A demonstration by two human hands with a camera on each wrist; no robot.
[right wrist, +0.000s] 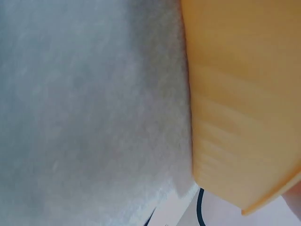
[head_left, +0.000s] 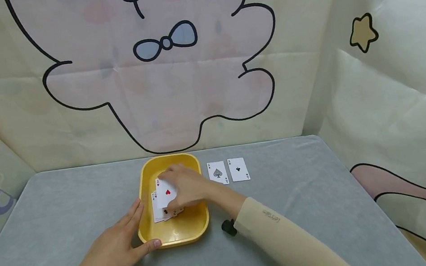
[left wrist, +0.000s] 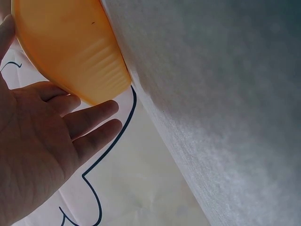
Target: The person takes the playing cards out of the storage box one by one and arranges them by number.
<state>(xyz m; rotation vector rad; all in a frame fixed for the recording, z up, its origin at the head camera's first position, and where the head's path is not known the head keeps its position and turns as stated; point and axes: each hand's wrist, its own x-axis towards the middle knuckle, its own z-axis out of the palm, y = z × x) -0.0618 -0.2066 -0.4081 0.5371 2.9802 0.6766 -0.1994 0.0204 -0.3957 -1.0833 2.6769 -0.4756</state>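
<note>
A yellow plastic tray stands on the table with several playing cards overlapping inside it. My right hand reaches into the tray and pinches an ace of hearts by its right side, over the other cards. The right wrist view shows mostly the tray's outer wall, with the card out of sight. My left hand rests against the tray's near left corner, thumb at the front rim and fingers along the left side. In the left wrist view its fingers are extended beside the tray wall.
To the right of the tray, an ace of spades and an ace of clubs lie face up side by side on the grey tabletop. A printed cloth backdrop rises behind the table's far edge.
</note>
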